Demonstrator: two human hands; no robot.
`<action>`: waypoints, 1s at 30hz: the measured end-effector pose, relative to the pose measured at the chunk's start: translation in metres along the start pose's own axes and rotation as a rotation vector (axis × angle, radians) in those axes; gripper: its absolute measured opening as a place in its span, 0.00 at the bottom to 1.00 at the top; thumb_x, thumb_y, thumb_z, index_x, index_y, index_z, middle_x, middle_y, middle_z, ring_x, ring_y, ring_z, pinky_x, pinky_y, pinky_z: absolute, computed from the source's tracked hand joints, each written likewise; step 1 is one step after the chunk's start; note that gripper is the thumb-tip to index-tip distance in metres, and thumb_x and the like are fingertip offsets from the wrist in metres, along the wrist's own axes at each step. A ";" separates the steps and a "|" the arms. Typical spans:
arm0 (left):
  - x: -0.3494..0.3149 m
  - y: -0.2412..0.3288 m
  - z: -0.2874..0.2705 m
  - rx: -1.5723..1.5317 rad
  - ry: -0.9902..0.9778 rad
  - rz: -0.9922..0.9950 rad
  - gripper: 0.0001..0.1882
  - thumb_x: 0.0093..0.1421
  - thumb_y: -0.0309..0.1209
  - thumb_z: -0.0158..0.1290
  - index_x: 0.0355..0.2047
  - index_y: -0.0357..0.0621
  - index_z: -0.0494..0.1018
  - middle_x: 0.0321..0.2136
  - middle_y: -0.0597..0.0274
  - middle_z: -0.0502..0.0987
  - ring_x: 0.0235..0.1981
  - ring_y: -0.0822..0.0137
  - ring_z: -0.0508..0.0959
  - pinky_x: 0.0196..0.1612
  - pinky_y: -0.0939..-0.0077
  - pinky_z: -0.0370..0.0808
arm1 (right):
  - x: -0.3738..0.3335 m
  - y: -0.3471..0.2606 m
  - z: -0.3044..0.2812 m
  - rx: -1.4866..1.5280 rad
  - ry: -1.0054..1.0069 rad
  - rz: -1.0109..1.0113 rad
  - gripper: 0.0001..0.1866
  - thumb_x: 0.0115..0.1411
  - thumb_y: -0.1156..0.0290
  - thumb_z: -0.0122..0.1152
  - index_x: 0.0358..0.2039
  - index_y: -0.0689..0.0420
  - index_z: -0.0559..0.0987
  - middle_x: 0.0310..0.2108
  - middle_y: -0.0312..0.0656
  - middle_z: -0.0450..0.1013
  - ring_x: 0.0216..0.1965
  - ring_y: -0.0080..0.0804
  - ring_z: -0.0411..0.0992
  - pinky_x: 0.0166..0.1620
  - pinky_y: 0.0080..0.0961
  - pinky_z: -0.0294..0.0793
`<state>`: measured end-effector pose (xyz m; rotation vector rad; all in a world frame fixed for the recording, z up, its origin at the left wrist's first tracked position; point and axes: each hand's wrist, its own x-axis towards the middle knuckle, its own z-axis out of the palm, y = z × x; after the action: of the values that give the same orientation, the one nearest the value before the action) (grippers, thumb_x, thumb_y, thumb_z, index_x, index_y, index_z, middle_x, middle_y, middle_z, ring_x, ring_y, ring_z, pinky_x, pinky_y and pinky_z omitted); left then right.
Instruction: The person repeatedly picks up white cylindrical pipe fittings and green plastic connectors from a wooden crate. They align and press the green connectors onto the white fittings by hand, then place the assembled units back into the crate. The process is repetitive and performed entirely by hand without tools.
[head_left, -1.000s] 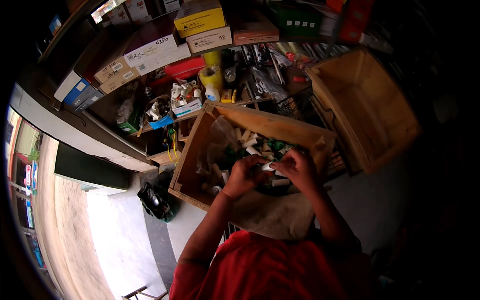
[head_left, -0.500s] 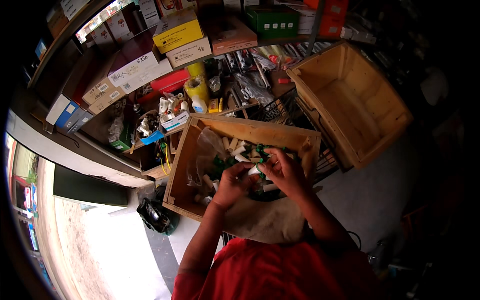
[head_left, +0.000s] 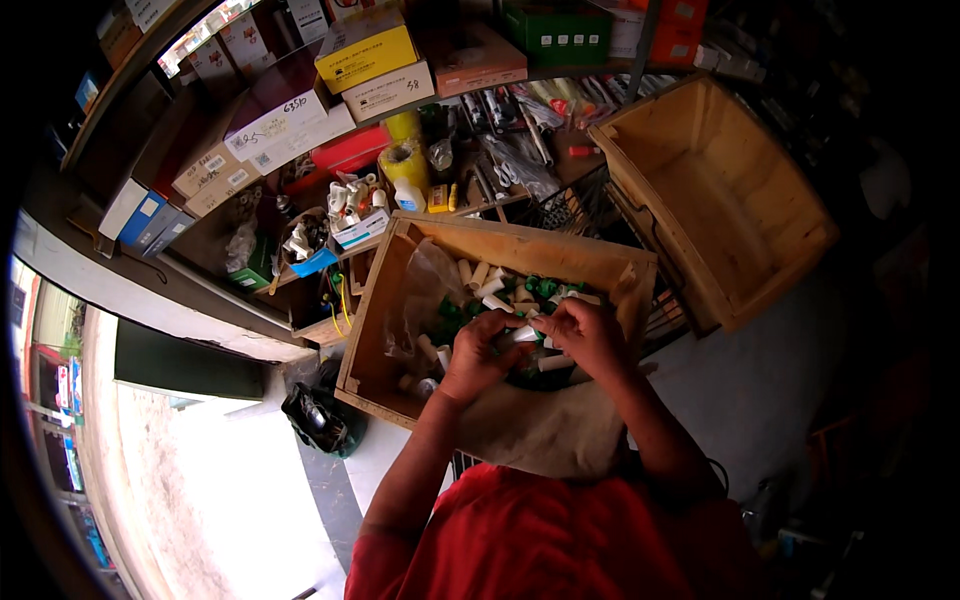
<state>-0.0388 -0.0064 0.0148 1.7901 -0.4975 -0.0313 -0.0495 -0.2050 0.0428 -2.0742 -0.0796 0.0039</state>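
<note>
"Box of brown wood, rectangular and open on top (head_left: 520,236), lies before the person. What do the hands do?"

"Left hand (head_left: 480,355) grips one short white plastic tube (head_left: 518,337) above the box. Right hand (head_left: 592,338) has fingers closed on its right end."

"How much is done?"

"This tube is, I judge, still in work. Many loose cream-white tubes (head_left: 552,362) and small green plastic pieces (head_left: 544,287) remain in the box; I cannot count finished ones."

"What differs from half a second ago?"

"Then a green ring shows clearly at the held tube's end. Now fingers hide this end, so I cannot tell its state; right fingers look more drawn together."
</note>
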 end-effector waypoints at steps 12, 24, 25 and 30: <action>0.005 0.004 0.006 -0.230 0.026 -0.148 0.16 0.55 0.19 0.61 0.44 0.37 0.73 0.32 0.67 0.77 0.32 0.79 0.77 0.34 0.81 0.75 | -0.001 -0.010 -0.004 0.215 0.192 -0.005 0.20 0.65 0.51 0.55 0.39 0.58 0.75 0.24 0.37 0.72 0.24 0.26 0.72 0.28 0.25 0.70; 0.013 -0.004 0.008 -0.341 -0.043 -0.174 0.16 0.58 0.19 0.59 0.47 0.38 0.72 0.32 0.68 0.78 0.33 0.79 0.76 0.36 0.83 0.73 | -0.002 -0.006 -0.005 0.094 -0.018 -0.178 0.21 0.57 0.61 0.67 0.47 0.58 0.74 0.32 0.39 0.75 0.24 0.25 0.73 0.29 0.24 0.72; 0.013 -0.002 0.008 -0.316 -0.073 -0.179 0.16 0.58 0.19 0.58 0.47 0.38 0.72 0.32 0.67 0.78 0.32 0.79 0.76 0.35 0.83 0.74 | -0.002 -0.005 -0.005 0.087 -0.027 -0.168 0.21 0.57 0.61 0.67 0.46 0.58 0.74 0.32 0.39 0.75 0.24 0.26 0.73 0.29 0.24 0.72; 0.009 -0.010 0.012 -0.332 -0.099 -0.210 0.17 0.58 0.18 0.57 0.48 0.38 0.71 0.31 0.66 0.77 0.30 0.79 0.76 0.32 0.83 0.74 | 0.000 0.001 -0.002 0.039 0.010 -0.190 0.20 0.55 0.60 0.69 0.43 0.58 0.75 0.28 0.40 0.75 0.23 0.28 0.72 0.29 0.26 0.73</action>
<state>-0.0308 -0.0190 0.0045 1.5111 -0.3491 -0.3318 -0.0497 -0.2076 0.0425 -2.0201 -0.2679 -0.1207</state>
